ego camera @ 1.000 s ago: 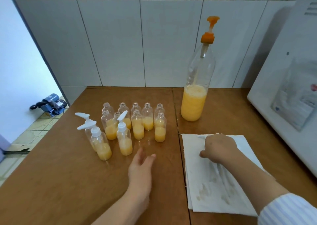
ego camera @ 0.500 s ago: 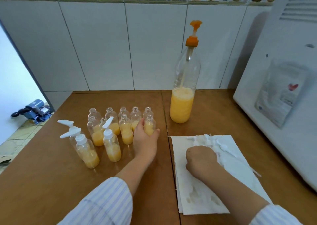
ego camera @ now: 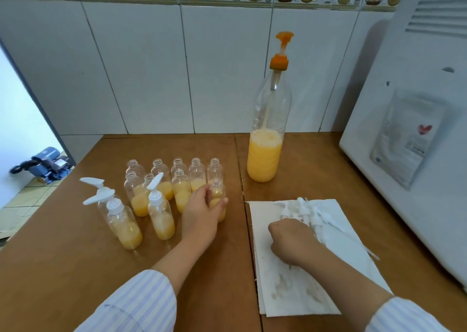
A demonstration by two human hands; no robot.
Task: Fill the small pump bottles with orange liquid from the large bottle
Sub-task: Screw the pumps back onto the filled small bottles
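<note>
While my left hand (ego camera: 202,215) grips the front-right uncapped small bottle (ego camera: 217,200) in the cluster on the table (ego camera: 63,268), my right hand (ego camera: 290,243) curls closed over the white pump caps (ego camera: 308,212) on the paper towel (ego camera: 298,293); what it holds I cannot tell. Large bottle (ego camera: 267,139) stands behind, about a third full.

Right hand's (ego camera: 290,240) fingers hidden underneath.

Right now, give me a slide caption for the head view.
Left hand grips an uncapped small bottle while right hand reaches the pump caps on the paper towel.
</note>
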